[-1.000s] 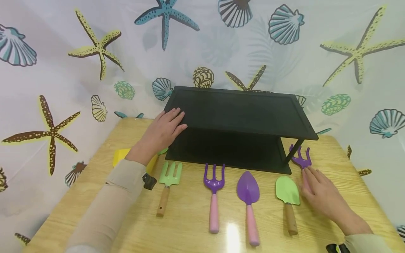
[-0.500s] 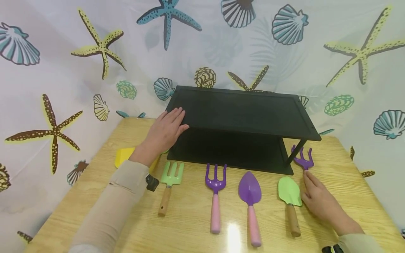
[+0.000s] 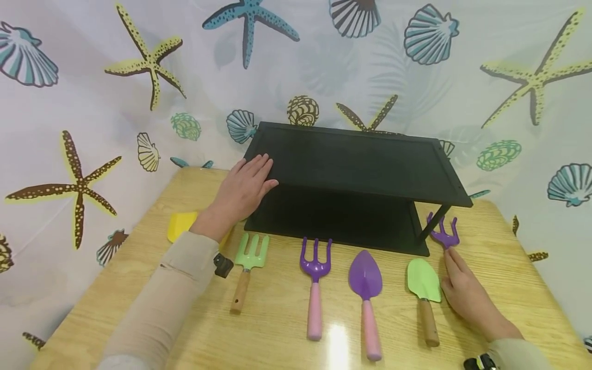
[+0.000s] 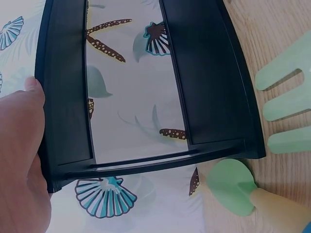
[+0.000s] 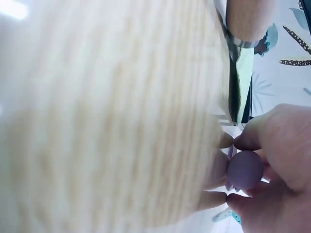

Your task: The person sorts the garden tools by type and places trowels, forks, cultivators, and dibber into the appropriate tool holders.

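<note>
My left hand rests on the left end of the top board of a black two-tier shelf, its fingers lying straight on the board. In the left wrist view the hand is beside the board's edge. At the right end of the shelf, my right hand holds a garden hand fork with purple tines, which lies low at the table. The right wrist view shows the rounded handle end between thumb and fingers; the hand hides most of this handle. Just left of that hand lies a green trowel.
A purple trowel, a purple hand fork and a green hand fork lie along the shelf's front on the wooden table. Behind my left forearm sits a yellow object. Another green tool lies by the shelf's left end.
My right hand's fingers have drawn in around the purple fork's handle, and the hand has shifted slightly left in view. My left hand stays on the shelf. The head view has shifted slightly.
</note>
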`<state>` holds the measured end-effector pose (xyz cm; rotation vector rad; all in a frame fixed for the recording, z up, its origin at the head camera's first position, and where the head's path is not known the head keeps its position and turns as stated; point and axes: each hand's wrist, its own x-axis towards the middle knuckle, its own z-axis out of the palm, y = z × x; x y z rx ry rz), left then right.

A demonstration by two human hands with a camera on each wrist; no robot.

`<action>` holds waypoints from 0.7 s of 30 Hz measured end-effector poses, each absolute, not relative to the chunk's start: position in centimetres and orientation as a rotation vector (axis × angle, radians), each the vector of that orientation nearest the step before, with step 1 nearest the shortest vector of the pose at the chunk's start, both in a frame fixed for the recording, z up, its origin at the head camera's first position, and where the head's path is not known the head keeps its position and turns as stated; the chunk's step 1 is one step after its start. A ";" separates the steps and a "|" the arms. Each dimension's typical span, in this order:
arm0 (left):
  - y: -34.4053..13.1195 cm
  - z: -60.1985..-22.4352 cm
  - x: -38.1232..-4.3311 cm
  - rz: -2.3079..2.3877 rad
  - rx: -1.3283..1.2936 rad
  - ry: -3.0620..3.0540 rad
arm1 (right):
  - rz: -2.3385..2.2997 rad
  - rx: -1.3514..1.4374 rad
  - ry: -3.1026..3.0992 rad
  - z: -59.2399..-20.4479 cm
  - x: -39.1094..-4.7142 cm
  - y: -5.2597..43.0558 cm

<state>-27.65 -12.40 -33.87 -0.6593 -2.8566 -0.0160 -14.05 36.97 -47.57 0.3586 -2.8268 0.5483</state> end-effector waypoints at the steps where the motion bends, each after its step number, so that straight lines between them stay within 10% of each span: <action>1: -12.4 -33.8 -27.7 -0.012 -0.664 -2.858 | 0.550 0.356 -2.822 -47.6 -14.2 36.9; 21: -12.3 -33.6 -27.5 0.012 -0.665 -2.840 | 0.539 0.233 -2.694 -46.4 -14.5 36.5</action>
